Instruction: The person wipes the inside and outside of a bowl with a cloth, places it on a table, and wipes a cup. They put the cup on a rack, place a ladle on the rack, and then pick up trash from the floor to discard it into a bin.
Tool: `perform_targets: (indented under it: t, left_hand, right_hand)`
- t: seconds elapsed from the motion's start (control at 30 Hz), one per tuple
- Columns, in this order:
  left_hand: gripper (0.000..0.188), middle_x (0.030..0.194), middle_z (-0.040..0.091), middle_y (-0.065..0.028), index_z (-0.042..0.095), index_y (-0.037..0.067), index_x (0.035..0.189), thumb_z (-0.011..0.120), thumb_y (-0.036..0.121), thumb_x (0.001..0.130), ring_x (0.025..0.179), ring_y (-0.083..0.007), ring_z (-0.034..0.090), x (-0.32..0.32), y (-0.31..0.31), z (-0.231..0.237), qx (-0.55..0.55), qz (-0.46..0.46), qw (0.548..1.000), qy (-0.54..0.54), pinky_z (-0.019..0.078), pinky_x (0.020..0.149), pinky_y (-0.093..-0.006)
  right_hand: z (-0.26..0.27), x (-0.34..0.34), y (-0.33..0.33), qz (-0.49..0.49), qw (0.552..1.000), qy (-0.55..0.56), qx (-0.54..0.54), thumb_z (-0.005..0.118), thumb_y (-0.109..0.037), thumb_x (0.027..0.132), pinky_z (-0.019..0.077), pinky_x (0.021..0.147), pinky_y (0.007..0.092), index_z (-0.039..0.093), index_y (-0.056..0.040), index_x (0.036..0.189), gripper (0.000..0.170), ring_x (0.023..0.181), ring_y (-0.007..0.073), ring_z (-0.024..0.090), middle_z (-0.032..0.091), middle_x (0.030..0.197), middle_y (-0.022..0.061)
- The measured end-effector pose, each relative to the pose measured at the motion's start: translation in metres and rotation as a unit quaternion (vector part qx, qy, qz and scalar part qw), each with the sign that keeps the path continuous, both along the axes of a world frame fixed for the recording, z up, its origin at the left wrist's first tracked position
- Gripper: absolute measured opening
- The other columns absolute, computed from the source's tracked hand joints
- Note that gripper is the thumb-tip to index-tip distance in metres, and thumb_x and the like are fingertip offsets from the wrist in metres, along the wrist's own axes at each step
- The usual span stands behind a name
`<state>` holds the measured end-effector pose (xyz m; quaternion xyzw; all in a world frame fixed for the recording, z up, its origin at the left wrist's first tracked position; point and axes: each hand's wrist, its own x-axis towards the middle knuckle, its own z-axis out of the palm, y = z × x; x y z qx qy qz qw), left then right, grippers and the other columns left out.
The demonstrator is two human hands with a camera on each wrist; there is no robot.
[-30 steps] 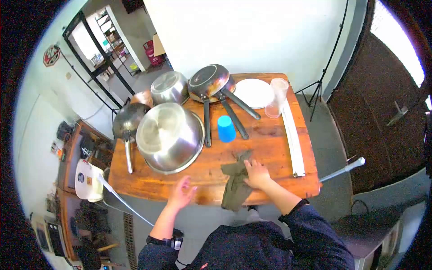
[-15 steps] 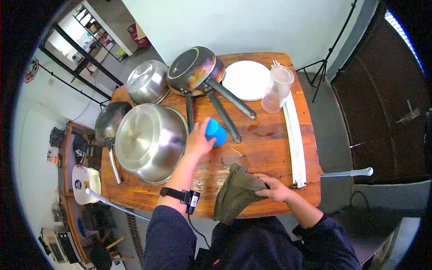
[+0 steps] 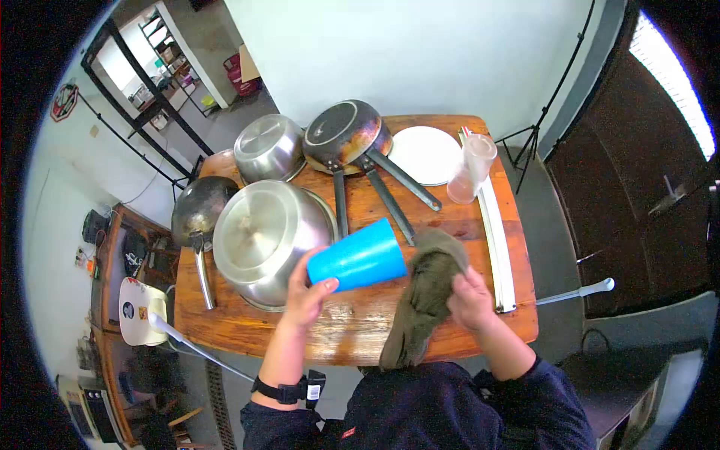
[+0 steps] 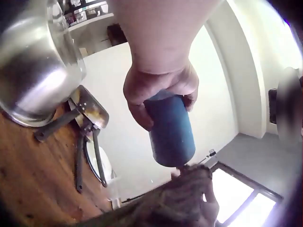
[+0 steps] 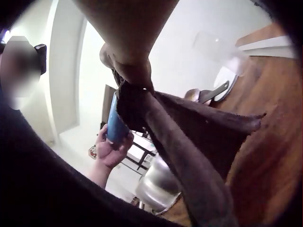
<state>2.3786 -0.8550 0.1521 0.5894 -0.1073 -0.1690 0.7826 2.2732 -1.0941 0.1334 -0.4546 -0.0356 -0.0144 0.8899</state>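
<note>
A blue cup point(image 3: 358, 256) is held tilted above the wooden table, its one end gripped by my left hand point(image 3: 305, 294). In the left wrist view the fingers of my left hand point(image 4: 161, 92) curl round the end of the blue cup point(image 4: 173, 130). My right hand point(image 3: 474, 301) grips a dark green cloth point(image 3: 424, 292), which hangs down beside the cup's far end. In the right wrist view the cloth point(image 5: 189, 142) drapes from my right hand point(image 5: 130, 71), close to the blue cup point(image 5: 115, 124).
Behind the left hand stands a large upturned steel bowl point(image 3: 262, 232), with a smaller one point(image 3: 270, 146) and a wok point(image 3: 199, 210) near it. Stacked pans point(image 3: 346, 135), a white plate point(image 3: 426, 155), clear plastic cups point(image 3: 472, 169) and a long white strip point(image 3: 495, 247) lie farther right.
The left hand has gripped the blue cup and lifted it off the table towards the body. The right hand has raised the cloth beside it.
</note>
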Motion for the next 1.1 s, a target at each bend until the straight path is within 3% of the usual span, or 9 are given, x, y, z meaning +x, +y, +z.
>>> perform_targets:
  t: [0.23,0.33,0.47,0.6,0.7,0.8,0.9,1.0,1.1]
  left_hand:
    - [0.058,0.097,0.05,-0.0079,0.037,0.0,0.111,0.065,0.013,0.062,0.08,-0.0141,0.051,-0.02,0.049,0.011,0.0,-0.171,0.979,0.11,0.045,0.063,-0.0259]
    - [0.061,0.1,0.049,-0.0096,0.036,-0.002,0.112,0.066,0.012,0.061,0.082,-0.0157,0.053,-0.035,0.064,0.021,-0.01,-0.155,0.978,0.142,0.0459,0.063,-0.0275]
    - [0.069,0.104,0.048,-0.0146,0.034,-0.004,0.114,0.07,0.014,0.058,0.095,-0.0204,0.049,-0.069,0.054,0.016,0.157,0.068,0.96,-0.223,0.0419,0.077,-0.033]
    - [0.072,0.106,0.046,-0.0148,0.033,-0.003,0.115,0.072,0.017,0.058,0.098,-0.0227,0.047,-0.082,0.058,0.004,0.269,0.14,0.878,-0.371,0.0386,0.082,-0.0342]
    - [0.069,0.106,0.046,-0.014,0.034,-0.003,0.114,0.071,0.019,0.06,0.096,-0.0234,0.048,-0.071,0.07,0.005,0.137,0.05,0.94,-0.309,0.0393,0.081,-0.0335]
    - [0.068,0.106,0.046,-0.0134,0.034,-0.003,0.113,0.07,0.022,0.061,0.096,-0.0234,0.047,-0.05,0.087,0.008,-0.041,-0.24,0.957,0.16,0.0398,0.08,-0.033]
    - [0.067,0.101,0.048,-0.012,0.037,-0.002,0.111,0.071,0.023,0.06,0.092,-0.0232,0.05,-0.056,0.085,0.023,0.165,-0.164,0.971,-0.056,0.0411,0.077,-0.0326]
    - [0.067,0.097,0.051,-0.0102,0.039,-0.002,0.11,0.072,0.023,0.057,0.088,-0.0198,0.051,-0.069,0.074,0.015,0.392,0.064,0.849,-0.347,0.0417,0.076,-0.0306]
    - [0.067,0.096,0.052,-0.0104,0.041,-0.001,0.11,0.073,0.022,0.055,0.086,-0.0174,0.052,-0.071,0.074,0.009,0.321,0.096,0.831,-0.445,0.0415,0.076,-0.0297]
  right_hand:
    - [0.049,0.024,0.086,-0.056,0.976,-0.132,-0.165,0.035,-0.019,0.086,0.0324,0.086,0.0285,0.025,0.0006,0.123,0.043,0.105,0.0177,0.039,0.039,0.118,0.0091]
    - [0.073,0.024,0.104,-0.082,0.885,-0.134,-0.438,0.035,-0.019,0.086,0.0379,0.075,0.0282,0.039,0.0019,0.112,0.033,0.088,0.0197,0.05,0.053,0.096,0.0133]
    - [0.072,0.033,0.121,-0.155,0.817,-0.107,-0.544,0.036,-0.022,0.086,0.0371,0.053,0.0307,0.048,0.0016,0.091,0.027,0.056,0.0227,0.049,0.049,0.062,0.0146]
    - [0.076,0.033,0.133,-0.15,0.819,-0.105,-0.544,0.037,-0.021,0.084,0.0392,0.052,0.0357,0.049,-0.0053,0.096,0.023,0.057,0.0314,0.051,0.051,0.064,0.015]
    - [0.077,0.028,0.137,-0.182,0.821,-0.153,-0.519,0.038,-0.022,0.084,0.0389,0.05,0.0339,0.051,-0.0055,0.092,0.023,0.053,0.0291,0.05,0.05,0.061,0.013]
    - [0.072,0.02,0.139,-0.166,0.828,-0.177,-0.505,0.04,-0.021,0.083,0.0397,0.051,0.033,0.051,-0.0059,0.092,0.021,0.054,0.0281,0.051,0.049,0.061,0.0127]
    - [0.067,0.021,0.137,-0.162,0.81,-0.177,-0.535,0.041,-0.019,0.082,0.0401,0.052,0.0319,0.051,-0.0055,0.093,0.02,0.054,0.0269,0.051,0.05,0.062,0.0129]
    - [0.066,0.021,0.135,-0.126,0.812,-0.147,-0.551,0.043,-0.017,0.081,0.0408,0.053,0.0312,0.051,-0.005,0.093,0.019,0.055,0.0264,0.052,0.051,0.064,0.0141]
    - [0.072,0.015,0.136,-0.127,0.828,-0.154,-0.524,0.043,-0.017,0.081,0.041,0.053,0.0314,0.051,-0.0048,0.093,0.019,0.056,0.0259,0.053,0.052,0.066,0.0147]
